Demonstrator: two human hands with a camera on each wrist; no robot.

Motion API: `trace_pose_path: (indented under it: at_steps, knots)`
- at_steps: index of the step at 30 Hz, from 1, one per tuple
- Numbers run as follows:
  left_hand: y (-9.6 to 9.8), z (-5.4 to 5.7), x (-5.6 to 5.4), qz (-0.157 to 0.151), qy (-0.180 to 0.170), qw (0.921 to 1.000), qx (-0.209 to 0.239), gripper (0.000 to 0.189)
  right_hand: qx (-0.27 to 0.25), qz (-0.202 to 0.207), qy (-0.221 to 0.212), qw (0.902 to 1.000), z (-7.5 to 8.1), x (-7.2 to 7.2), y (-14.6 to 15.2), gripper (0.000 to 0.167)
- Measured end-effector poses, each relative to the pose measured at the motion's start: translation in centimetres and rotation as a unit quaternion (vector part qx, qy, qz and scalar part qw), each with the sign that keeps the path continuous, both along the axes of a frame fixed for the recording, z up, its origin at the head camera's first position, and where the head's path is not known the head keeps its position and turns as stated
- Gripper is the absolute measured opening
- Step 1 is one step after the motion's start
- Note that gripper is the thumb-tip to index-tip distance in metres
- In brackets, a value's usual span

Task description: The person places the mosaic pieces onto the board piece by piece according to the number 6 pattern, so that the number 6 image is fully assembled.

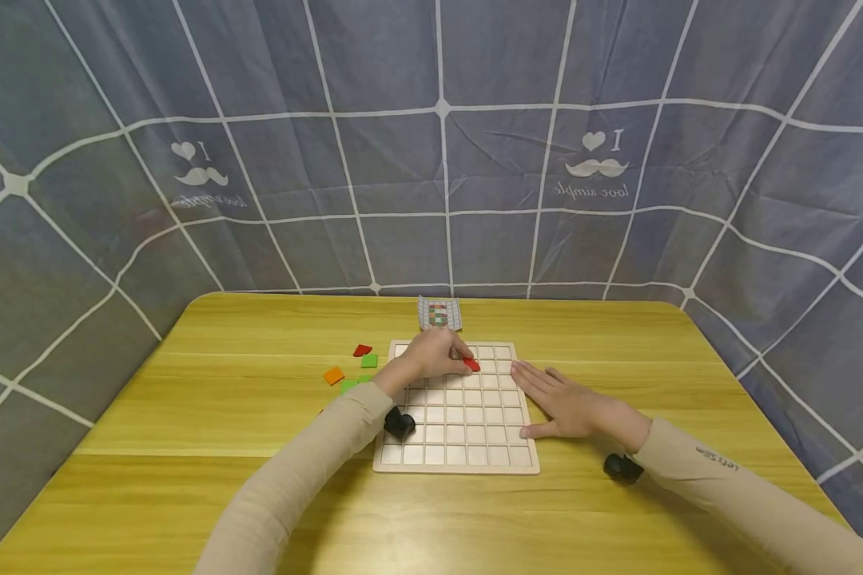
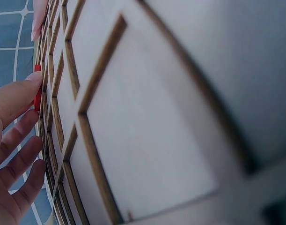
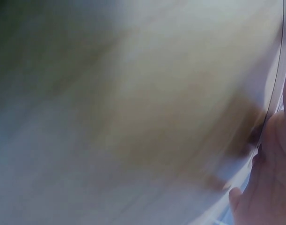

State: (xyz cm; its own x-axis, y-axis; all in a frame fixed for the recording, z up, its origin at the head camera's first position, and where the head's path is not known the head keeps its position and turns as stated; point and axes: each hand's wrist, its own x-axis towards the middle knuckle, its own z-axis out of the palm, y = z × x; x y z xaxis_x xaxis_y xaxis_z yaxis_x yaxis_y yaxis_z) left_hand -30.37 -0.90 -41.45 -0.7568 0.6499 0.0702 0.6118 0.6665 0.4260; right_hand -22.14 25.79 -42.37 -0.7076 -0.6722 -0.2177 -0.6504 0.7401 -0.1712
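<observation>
A pale wooden board (image 1: 455, 455) divided into square cells lies flat on the table. Over its upper part, my left hand (image 1: 435, 353) pinches a small red tile (image 1: 472, 365) between thumb and finger. The left wrist view shows the thumb on the thin red tile (image 2: 38, 102) low against the grid, the other fingers loosely spread. My right hand (image 1: 564, 403) lies with straight fingers along the board's right edge, fingertips and thumb touching it. The right wrist view is mostly blurred, with part of the right hand (image 3: 271, 173) at its right side.
Left of the board lie a red piece (image 1: 363, 350), an orange tile (image 1: 334, 375) and several green tiles (image 1: 369, 361), partly hidden by the left arm. Behind the board stands a folded card (image 1: 439, 313) with a coloured grid pattern. A grey checked curtain (image 1: 503, 160) surrounds the wooden table (image 1: 259, 431).
</observation>
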Motion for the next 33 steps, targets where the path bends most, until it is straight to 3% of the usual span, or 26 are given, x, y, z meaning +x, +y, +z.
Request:
trace_pose_path:
  at_steps: [15,33]
  knots:
    - [-0.25,0.01,0.43,0.001,0.004,1.0,-0.004,0.02,-0.026,-0.015,-0.022,0.9993,-0.09,-0.05,0.05,0.096]
    - [-0.56,0.08,0.21,-0.015,0.001,0.9999,-0.002,0.022,-0.029,-0.016,-0.018,0.9993,0.05,-0.02,-0.16,0.096]
